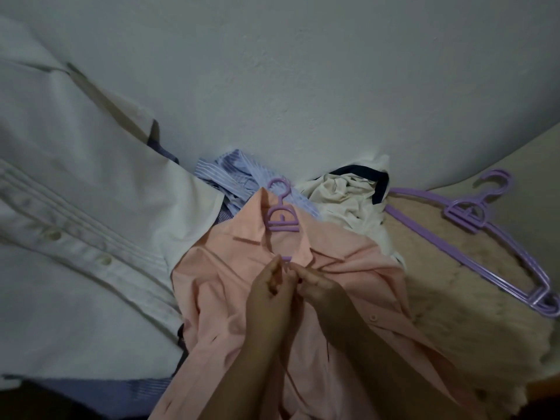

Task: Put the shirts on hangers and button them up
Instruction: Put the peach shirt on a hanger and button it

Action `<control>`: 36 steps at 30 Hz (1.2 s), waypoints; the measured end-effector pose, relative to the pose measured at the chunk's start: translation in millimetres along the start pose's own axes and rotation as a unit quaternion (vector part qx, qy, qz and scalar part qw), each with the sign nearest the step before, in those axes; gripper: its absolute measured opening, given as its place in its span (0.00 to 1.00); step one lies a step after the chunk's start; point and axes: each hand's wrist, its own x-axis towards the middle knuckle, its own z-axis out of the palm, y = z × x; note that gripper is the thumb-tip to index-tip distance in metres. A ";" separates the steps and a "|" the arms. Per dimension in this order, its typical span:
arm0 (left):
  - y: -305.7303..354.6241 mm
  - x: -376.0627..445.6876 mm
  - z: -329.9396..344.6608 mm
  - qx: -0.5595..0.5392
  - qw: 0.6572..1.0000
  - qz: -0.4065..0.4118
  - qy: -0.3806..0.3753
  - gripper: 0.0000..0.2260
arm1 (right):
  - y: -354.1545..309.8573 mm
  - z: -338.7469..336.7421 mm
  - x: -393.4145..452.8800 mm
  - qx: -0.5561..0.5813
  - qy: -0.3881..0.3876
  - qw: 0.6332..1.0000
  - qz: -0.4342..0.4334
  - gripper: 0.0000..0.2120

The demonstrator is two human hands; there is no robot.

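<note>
Fingertips of both my hands meet just below the collar of the peach shirt (pixel 348 259), pinched on the two front edges at what I take to be the top button. From this angle I cannot see the button or its hole, since my own fingers cover them. My left hand (pixel 268 287) curls round the left edge of the placket; my right hand (pixel 316 286) nips the opposite edge, thumb against forefinger.

To do this well I should keep the buttonhole side taut with one hand and tip the button edgewise with the other, pushing it through rather than dragging cloth over it. The fabric below is rumpled, so I'd smooth each stretch flat before moving to the next button down, or the edges may pair up wrongly.

That shirt already sits on a purple hanger (pixel 280 218), whose hook pokes out above the collar. Behind it lie a blue striped shirt (pixel 230 172) and a cream shirt (pixel 342 192), both unhung. Spare purple hangers (pixel 472 219) rest on the fluffy mat (pixel 454 298) to my right; a white shirt (pixel 75 192) spreads to my left.
</note>
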 end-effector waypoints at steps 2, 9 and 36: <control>-0.7 -2.4 0.2 0.026 1.000 -0.007 0.015 0.16 | 4.1 0.6 -2.0 0.064 0.015 0.997 0.038 0.21; 0.4 14.2 -12.8 0.089 0.995 0.038 0.001 0.15 | 0.2 -9.1 10.2 0.117 0.070 0.990 0.031 0.19; -0.8 52.4 -20.6 -0.104 0.984 -0.144 -0.007 0.09 | -14.1 36.6 56.5 0.124 0.165 0.978 0.015 0.10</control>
